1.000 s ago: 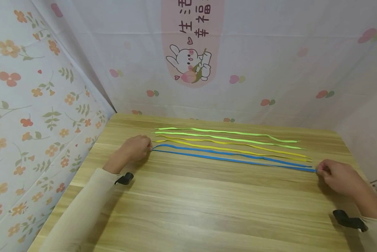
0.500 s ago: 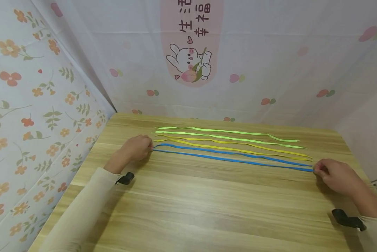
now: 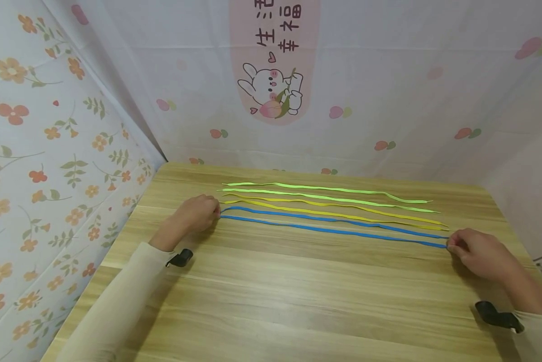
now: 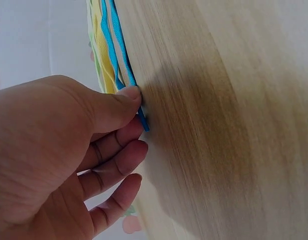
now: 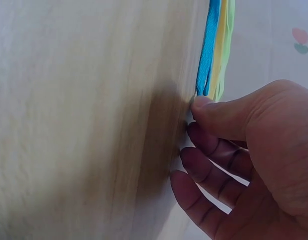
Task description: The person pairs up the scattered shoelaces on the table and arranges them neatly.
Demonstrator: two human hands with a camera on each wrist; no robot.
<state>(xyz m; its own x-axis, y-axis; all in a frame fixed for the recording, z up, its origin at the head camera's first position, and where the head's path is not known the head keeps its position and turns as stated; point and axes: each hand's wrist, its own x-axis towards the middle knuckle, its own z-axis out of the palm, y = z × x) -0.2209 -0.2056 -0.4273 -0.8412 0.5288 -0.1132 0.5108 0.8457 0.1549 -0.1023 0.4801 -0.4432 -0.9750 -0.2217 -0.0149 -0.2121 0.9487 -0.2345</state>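
Two blue shoelaces lie side by side across the wooden table in the head view. My left hand (image 3: 198, 213) pinches the left end of the nearer blue shoelace (image 3: 334, 231), and its dark tip (image 4: 145, 124) pokes out past the thumb in the left wrist view. At the opposite end my right hand (image 3: 483, 254) pinches the same lace between thumb and forefinger; that tip is hidden. The farther blue shoelace (image 3: 298, 216) runs just behind it, its ends close to both hands. The nearer lace looks nearly straight, with slight waves.
Behind the blue pair lie two yellow shoelaces (image 3: 321, 204) and two light green shoelaces (image 3: 325, 189), roughly parallel. The wooden table (image 3: 271, 301) extends toward me. A printed cloth (image 3: 366, 75) hangs at its back edge, a floral cloth (image 3: 35, 211) at the left.
My right hand has moved slightly left with its end of the nearer blue shoelace, which has gone from taut to slightly slack. The left hand has barely moved.
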